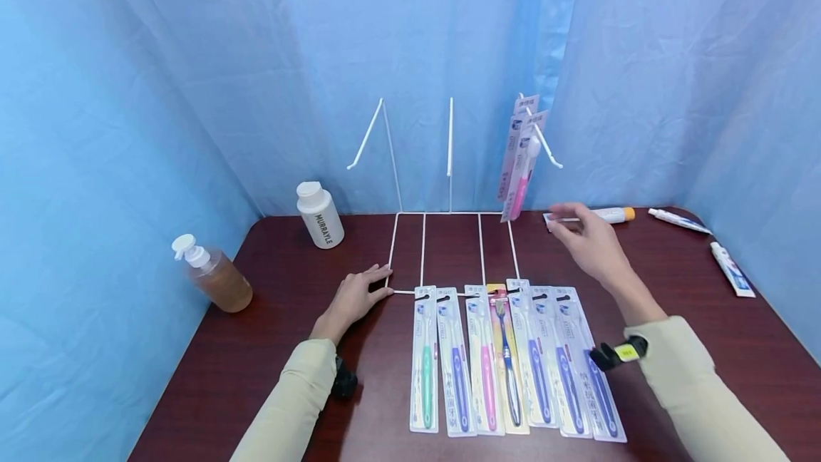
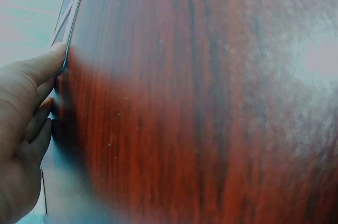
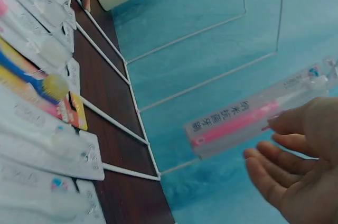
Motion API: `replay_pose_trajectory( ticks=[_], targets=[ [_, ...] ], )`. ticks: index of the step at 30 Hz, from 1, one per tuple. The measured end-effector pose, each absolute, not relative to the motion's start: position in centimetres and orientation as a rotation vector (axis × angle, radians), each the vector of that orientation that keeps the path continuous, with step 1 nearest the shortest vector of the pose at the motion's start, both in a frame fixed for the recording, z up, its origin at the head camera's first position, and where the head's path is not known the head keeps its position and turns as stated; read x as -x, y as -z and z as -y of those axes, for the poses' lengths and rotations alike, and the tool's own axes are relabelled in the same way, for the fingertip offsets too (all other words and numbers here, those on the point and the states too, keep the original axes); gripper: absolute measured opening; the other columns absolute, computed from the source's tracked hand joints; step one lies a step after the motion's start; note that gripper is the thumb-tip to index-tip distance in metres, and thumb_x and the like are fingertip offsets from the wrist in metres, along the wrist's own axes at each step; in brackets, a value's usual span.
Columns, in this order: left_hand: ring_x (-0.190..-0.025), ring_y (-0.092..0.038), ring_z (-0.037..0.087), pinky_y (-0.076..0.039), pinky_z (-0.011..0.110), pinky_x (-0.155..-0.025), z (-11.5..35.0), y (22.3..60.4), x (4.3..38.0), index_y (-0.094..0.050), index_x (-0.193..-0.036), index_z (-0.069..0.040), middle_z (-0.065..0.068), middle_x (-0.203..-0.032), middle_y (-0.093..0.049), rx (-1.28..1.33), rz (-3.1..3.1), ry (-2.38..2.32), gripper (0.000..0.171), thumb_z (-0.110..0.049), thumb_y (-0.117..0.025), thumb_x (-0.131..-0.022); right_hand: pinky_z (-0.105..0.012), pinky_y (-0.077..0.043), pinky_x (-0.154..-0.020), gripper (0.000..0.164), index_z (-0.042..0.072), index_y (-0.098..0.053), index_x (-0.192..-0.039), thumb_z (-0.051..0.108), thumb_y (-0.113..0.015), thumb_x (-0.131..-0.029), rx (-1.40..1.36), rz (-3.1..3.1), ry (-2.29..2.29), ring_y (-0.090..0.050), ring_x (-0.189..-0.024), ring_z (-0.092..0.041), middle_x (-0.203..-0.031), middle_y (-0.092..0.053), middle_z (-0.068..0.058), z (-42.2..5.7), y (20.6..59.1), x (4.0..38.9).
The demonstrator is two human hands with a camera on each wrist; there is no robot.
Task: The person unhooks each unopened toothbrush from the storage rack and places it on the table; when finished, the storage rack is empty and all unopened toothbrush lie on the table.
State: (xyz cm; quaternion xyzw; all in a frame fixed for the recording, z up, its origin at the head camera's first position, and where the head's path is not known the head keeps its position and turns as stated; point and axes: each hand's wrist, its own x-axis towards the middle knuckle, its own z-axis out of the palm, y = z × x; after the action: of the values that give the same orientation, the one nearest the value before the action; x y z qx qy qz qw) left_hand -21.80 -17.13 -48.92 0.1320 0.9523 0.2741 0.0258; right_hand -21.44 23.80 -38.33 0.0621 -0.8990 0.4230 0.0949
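A white wire rack (image 1: 450, 214) stands on the table with three upright hooks. My left hand (image 1: 353, 301) rests at its front left corner, thumb and fingertips touching the wire with fingers fairly straight. Two packaged toothbrushes (image 1: 522, 180) hang from the right hook, the front one pink. Just right of them is my right hand (image 1: 586, 244), fingers loosely bent and holding nothing. In the right wrist view that hand (image 3: 301, 160) appears near the hanging pink toothbrush (image 3: 237, 121). Several packaged toothbrushes lie in a row before the rack, among them a green one (image 1: 427, 376) and a yellow-backed one (image 1: 507, 362).
A white MURRAYLE bottle (image 1: 322, 218) stands left of the rack, and a pump bottle of amber liquid (image 1: 221, 280) farther left. Behind the right hand lies an orange-capped tube (image 1: 609, 215). Two more tubes (image 1: 678, 220) (image 1: 732, 269) lie by the right edge. Blue curtains (image 1: 288, 77) surround the table.
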Motion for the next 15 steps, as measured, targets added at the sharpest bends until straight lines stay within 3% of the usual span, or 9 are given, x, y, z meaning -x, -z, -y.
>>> replay_pose_trajectory(
  ticks=[4,8,15],
  targets=[
    [-0.137,-0.041,0.018,-0.037,0.045,-0.109,17.1,48.9,21.9,-0.056,-0.137,-0.020,-0.002,-0.143,-0.051,-0.404,-2.950,-0.838,0.051,-0.032,-0.067,-0.089,-0.014,-0.045,-0.087,0.042,0.003,-0.049,-0.134,0.026,-0.051,-0.099,-0.209,2.494,-1.428,-0.055,-0.120,-0.031,-0.129,-0.057,-0.018,-22.5,38.3,24.2],
    [-0.137,-0.042,0.018,-0.037,0.045,-0.109,17.1,48.9,22.0,-0.056,-0.136,-0.020,-0.002,-0.143,-0.051,-0.401,-2.961,-0.826,0.050,-0.032,-0.068,-0.089,-0.020,-0.045,-0.098,0.044,0.001,-0.044,-0.139,0.021,-0.049,-0.100,-0.225,2.338,-1.600,-0.054,-0.123,-0.029,-0.132,-0.054,-0.019,-21.7,38.1,26.3],
    [-0.136,-0.043,0.019,-0.038,0.045,-0.108,17.0,48.9,21.9,-0.056,-0.136,-0.020,-0.001,-0.143,-0.051,-0.406,-2.956,-0.819,0.050,-0.032,-0.067,-0.089,-0.016,-0.048,-0.092,0.042,0.001,-0.050,-0.135,0.020,-0.054,-0.098,-0.169,2.160,-1.777,-0.059,-0.112,-0.008,-0.128,-0.058,-0.015,-21.0,37.5,28.5]
  ],
)
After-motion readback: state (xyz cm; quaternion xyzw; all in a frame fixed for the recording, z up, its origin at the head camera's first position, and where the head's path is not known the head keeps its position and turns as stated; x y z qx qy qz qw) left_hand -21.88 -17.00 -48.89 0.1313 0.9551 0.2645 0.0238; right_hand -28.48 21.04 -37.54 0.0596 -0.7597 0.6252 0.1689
